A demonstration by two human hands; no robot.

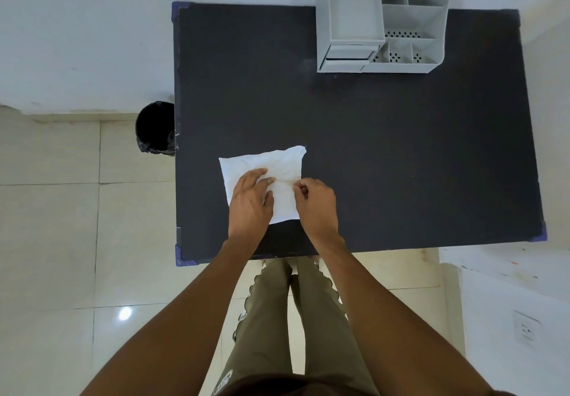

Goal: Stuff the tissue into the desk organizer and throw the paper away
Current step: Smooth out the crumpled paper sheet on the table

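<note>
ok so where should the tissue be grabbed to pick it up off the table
Probably at the far right corner of the tissue, pinched from above. It lies flat on the black table, but that corner curls up slightly and is uncovered; the left hand rests on the middle and the right hand pinches the right edge.

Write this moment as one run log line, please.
left hand: flat on tissue | right hand: pinching tissue edge | organizer: no tissue inside | bin: beside table
</note>
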